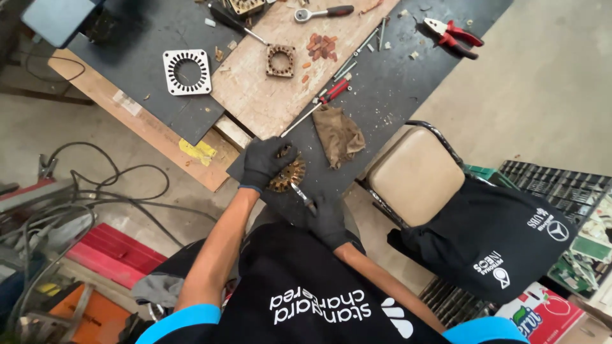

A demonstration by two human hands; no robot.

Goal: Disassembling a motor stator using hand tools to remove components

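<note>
At the counter's (389, 95) near edge, the gloved left hand (264, 162) is clamping a coppery wound motor core (288, 176) while the right hand (326, 216) is gripping a small metal tool (302, 195) against it. A rag (338, 134), screwdriver (319, 102) and red pliers (454, 37) are lying farther back; concrete floor (548, 83) is surrounding everything.

There is one view only, from a camera worn on the person's head. It looks steeply down over the chest and both forearms onto the near edge of the bench (382, 95), which runs away toward the top of the frame. The hands sit near, just below centre. Floor shows at both sides, with a stool (415, 175) close at the right.
</note>
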